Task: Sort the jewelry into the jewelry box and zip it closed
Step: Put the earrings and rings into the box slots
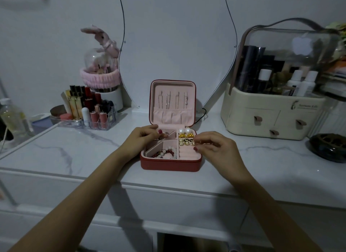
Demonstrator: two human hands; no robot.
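A red jewelry box (169, 165) with pink lining stands open on the marble tabletop, its lid (172, 101) upright with several necklaces hanging inside. A red and white bead bracelet (166, 152) lies in the front left compartment. Pearl and gold earrings (185, 136) fill the back right slots. My left hand (144, 139) hovers over the back left compartment, fingers curled by a ring (165, 133). My right hand (213, 146) pinches a small earring at the ring-roll section on the right.
A clear lipstick organizer (88, 118) stands at the back left, with a pink rabbit dome behind it. A cream cosmetic case (271, 116) with a clear cover fills the back right. A dark round dish (329, 146) sits at the far right. A mirror leans behind the box.
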